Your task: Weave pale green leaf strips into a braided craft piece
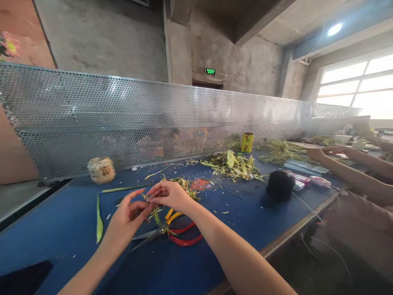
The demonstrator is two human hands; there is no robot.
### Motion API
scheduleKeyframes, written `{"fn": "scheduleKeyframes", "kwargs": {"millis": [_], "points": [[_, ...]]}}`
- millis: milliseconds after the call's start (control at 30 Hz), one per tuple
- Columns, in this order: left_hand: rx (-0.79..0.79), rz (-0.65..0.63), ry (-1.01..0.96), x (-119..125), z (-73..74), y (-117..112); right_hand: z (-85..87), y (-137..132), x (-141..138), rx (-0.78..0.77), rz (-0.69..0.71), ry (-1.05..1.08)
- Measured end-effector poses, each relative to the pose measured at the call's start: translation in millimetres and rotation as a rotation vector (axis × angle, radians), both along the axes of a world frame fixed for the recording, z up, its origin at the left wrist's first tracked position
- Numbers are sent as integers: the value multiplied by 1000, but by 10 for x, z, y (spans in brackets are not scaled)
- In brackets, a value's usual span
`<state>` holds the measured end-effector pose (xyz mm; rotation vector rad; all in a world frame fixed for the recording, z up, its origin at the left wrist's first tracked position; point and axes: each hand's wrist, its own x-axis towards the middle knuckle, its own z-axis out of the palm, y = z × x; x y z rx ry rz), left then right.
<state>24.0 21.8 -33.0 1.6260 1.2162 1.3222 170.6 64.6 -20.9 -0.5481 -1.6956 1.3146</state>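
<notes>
My left hand (pixel 128 217) and my right hand (pixel 170 195) meet above the blue table (pixel 61 221). Both pinch a small woven piece of green and yellow leaf strips (pixel 152 209) between the fingertips. Its tail hangs down toward the scissors with red handles (pixel 172 235), which lie flat on the table right under my hands. Yellow-handled pliers (pixel 170 214) lie across the scissors. A long green leaf strip (pixel 98 221) lies left of my left hand.
A perforated metal screen (pixel 184 119) runs along the table's far side. On the table are a wrapped jar (pixel 101 169), a yellow can (pixel 247 142), a leaf-scrap pile (pixel 233 164), a black thread ball (pixel 280 185) and small boxes (pixel 307 179). Another person's arms (pixel 344 164) work at the right.
</notes>
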Motion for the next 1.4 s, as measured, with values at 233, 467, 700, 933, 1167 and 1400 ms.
{"fn": "scheduleKeyframes", "kwargs": {"millis": [233,467,700,933,1167,1400], "points": [[-75,68,-191,23,40,-32,32,25,55,-84,-51,93],[-76,31,-229,80,112,-138,30,-4,60,-48,-4,90],[-24,9,-241,52,114,-135,52,-42,45,-64,-3,77],[-19,75,-298,23,117,-99,37,-20,35,-59,-104,94],[-3,112,-314,-48,88,-62,17,-32,109,313,-256,-236],[-42,84,-364,-50,91,-60,-5,-74,120,690,-168,-355]]}}
